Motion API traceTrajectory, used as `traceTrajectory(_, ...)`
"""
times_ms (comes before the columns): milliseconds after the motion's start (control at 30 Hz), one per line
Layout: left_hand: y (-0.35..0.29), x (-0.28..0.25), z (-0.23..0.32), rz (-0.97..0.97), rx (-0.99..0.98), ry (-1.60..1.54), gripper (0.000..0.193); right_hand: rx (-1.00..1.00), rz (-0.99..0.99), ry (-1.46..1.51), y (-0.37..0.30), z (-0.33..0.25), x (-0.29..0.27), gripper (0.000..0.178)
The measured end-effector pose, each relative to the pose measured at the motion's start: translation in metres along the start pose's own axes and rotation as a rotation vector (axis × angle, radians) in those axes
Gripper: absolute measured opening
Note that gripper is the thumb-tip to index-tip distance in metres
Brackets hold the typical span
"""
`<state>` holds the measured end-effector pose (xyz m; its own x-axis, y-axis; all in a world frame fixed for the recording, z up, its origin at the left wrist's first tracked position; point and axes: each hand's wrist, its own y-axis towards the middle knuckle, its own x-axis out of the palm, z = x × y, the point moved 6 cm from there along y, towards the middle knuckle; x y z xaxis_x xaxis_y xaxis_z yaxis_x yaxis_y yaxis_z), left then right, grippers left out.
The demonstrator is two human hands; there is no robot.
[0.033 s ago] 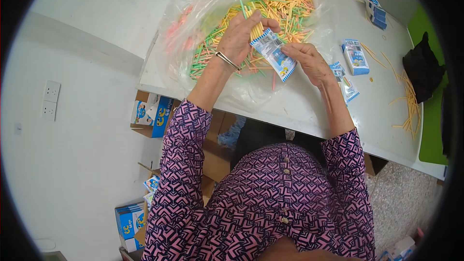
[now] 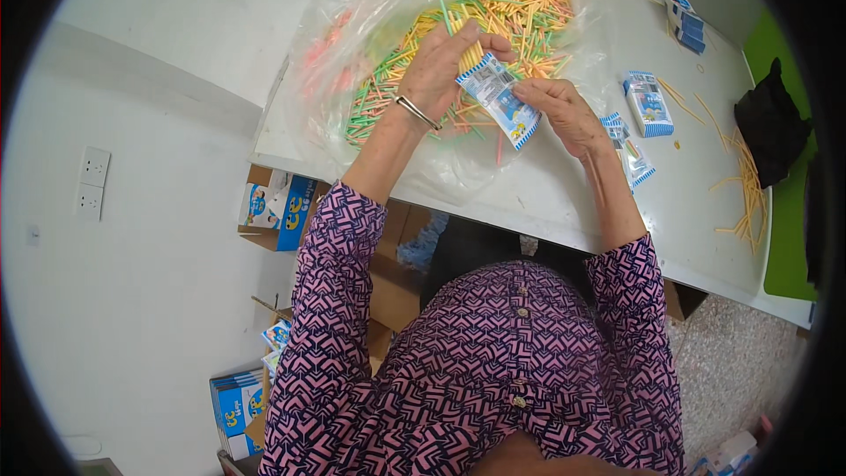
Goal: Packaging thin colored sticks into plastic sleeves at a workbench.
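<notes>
The left hand (image 2: 432,70) is closed around a bundle of sticks (image 2: 471,56), mostly yellow with a green one, while the right hand (image 2: 568,116) pinches the right edge of a blue-and-white packet (image 2: 500,100) between thumb and fingers. The packet hangs tilted between the hands, over the near part of a clear plastic bag (image 2: 374,0) that holds a heap of loose sticks (image 2: 529,9) on the far side of the table (image 2: 687,203). The bundle's lower ends meet the packet's striped far edge; how deep they sit inside is hidden. If the left grip loosened, sticks could fan out and drop into the heap; pushing at an angle could snag stick ends on the thin edge, creasing or tearing it.
</notes>
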<state>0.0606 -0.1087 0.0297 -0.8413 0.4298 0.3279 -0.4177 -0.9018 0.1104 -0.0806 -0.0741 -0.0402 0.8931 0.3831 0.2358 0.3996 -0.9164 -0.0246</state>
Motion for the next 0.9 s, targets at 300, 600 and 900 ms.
traceTrajectory(300, -0.009, 0.012, 0.001, 0.044, 0.156, 0.134, 0.035, -0.043, 0.06, 0.086, -0.002, -0.002, 0.001, 0.028)
traceTrajectory(600, -0.02, 0.012, 0.005, 0.197, 0.274, 0.054, 0.041, -0.114, 0.099, 0.088, -0.005, -0.005, 0.003, 0.029)
traceTrajectory(900, -0.021, 0.014, -0.009, 0.041, 0.108, 0.229, 0.038, -0.13, 0.099, 0.074, -0.006, -0.003, 0.0, 0.029)
